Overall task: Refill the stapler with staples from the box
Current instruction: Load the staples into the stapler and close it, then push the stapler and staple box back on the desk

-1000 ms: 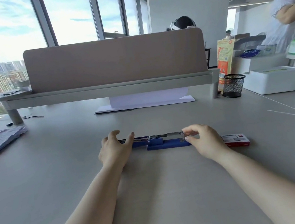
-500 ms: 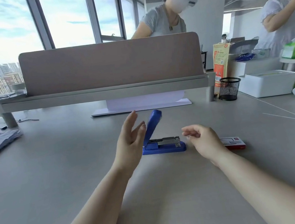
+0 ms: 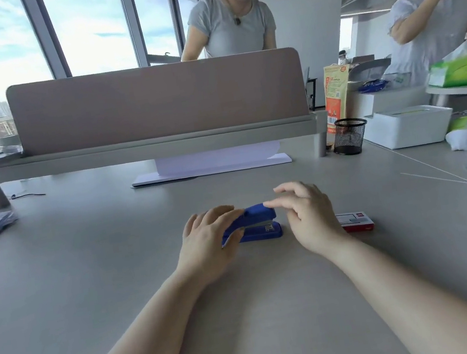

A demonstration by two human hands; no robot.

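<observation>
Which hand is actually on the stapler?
The left hand, laid over the stapler's rear. The right hand hovers beside its front, fingers loose.

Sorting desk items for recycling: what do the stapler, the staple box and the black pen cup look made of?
Stapler: matte blue casing, likely plastic, though painted metal is possible; a shiny grey strip between cover and base looks metal. Staple box: printed red-and-white cardboard, with sharp folded edges. Pen cup: black wire mesh, see-through, probably coated metal.
</observation>
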